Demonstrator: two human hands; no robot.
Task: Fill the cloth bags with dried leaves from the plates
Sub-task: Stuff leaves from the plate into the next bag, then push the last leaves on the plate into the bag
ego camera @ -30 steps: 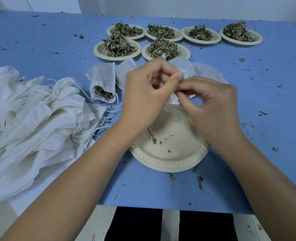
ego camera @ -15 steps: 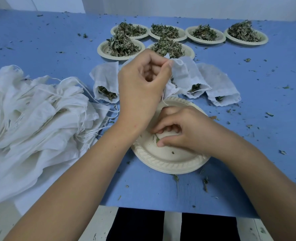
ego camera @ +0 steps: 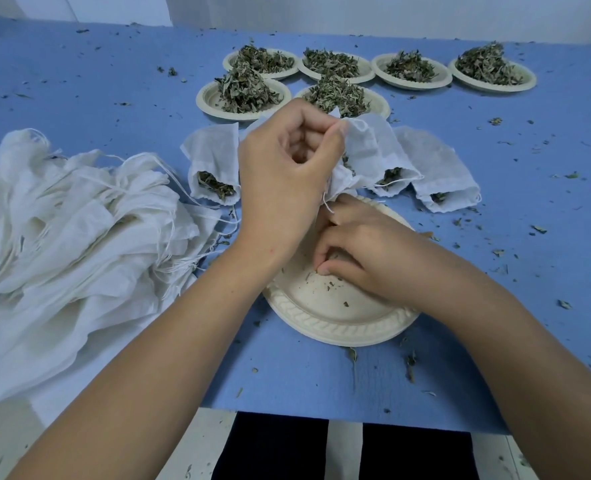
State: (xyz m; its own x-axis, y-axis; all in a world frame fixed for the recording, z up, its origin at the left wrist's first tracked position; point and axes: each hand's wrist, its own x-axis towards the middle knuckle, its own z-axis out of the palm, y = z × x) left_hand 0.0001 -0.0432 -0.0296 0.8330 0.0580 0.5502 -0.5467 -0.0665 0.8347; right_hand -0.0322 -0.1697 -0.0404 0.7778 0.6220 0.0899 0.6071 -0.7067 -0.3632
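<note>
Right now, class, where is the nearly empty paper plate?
In the head view, the nearly empty plate sits near the front edge of the blue table, under the right hand, right of the pile of cloth bags.

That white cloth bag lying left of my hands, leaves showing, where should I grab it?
Probably pinch the scalloped mouth hem of the white cloth bag, coming from the near side: its mouth faces you with dried leaves at the opening, so lifting there should tip them inward.
</note>
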